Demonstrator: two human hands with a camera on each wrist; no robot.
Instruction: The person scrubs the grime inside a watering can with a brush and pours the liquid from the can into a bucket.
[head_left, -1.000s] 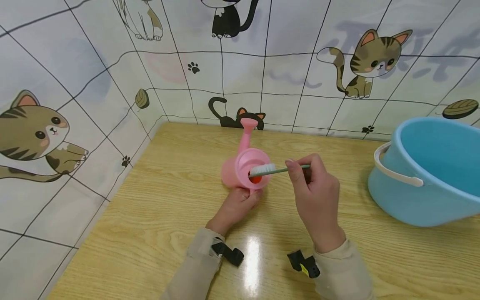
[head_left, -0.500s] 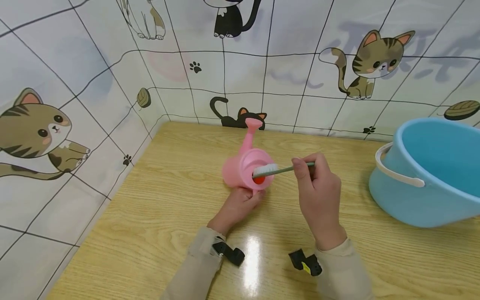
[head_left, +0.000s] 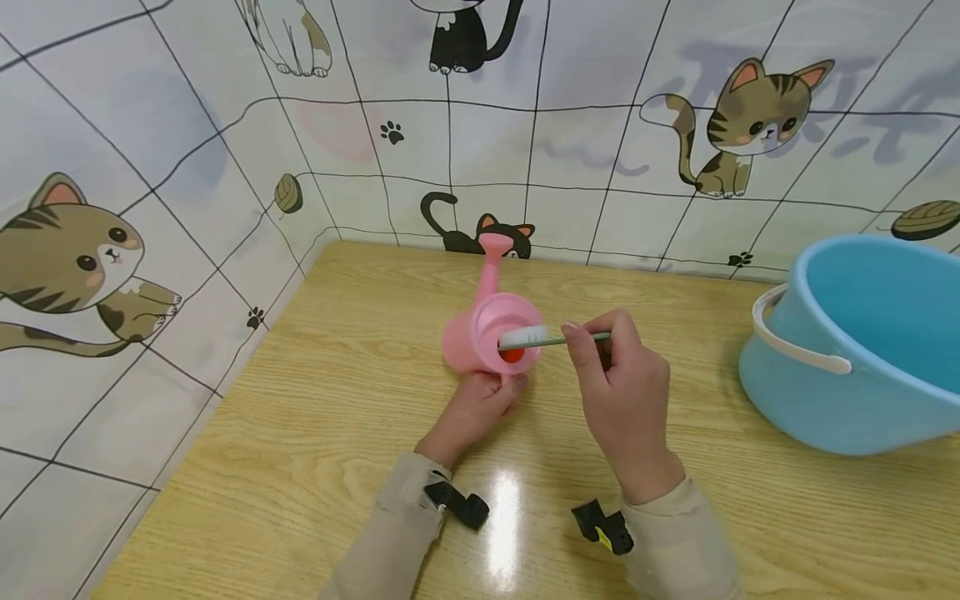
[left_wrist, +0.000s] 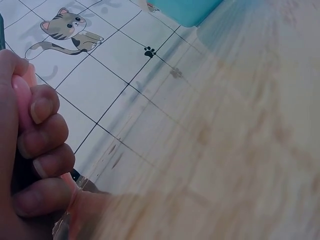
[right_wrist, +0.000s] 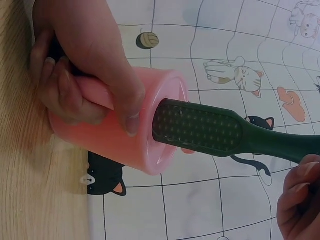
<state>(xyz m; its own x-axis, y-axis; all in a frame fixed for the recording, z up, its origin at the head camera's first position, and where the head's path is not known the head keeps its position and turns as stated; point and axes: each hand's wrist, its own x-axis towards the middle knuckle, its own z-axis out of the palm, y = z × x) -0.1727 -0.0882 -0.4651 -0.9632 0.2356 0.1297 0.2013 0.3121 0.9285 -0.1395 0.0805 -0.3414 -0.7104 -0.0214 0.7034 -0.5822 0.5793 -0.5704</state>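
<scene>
A pink watering can [head_left: 459, 346] lies tipped on the table, its round mouth turned toward me and its spout pointing to the wall. My left hand [head_left: 474, 412] grips the can's handle; in the left wrist view the fingers [left_wrist: 45, 142] curl round pink plastic. My right hand [head_left: 628, 396] pinches the thin handle of a green brush [head_left: 525, 337] with white bristles. The brush head reaches into the mouth of the can. Below the bristles, something orange-red [head_left: 512, 356] shows inside the opening. In the right wrist view the dotted back of the brush [right_wrist: 197, 127] faces the camera.
A blue bucket [head_left: 817, 408] with a white handle stands at the right of the wooden table [head_left: 315, 425]. Walls [head_left: 585, 142] with cat drawings close off the back and left sides. Black wrist devices [head_left: 457, 506] sit on both sleeves.
The brush and right hand shifted right and then came back left. The can's spout swung slightly right and back along with them. Both grips stay the same.
</scene>
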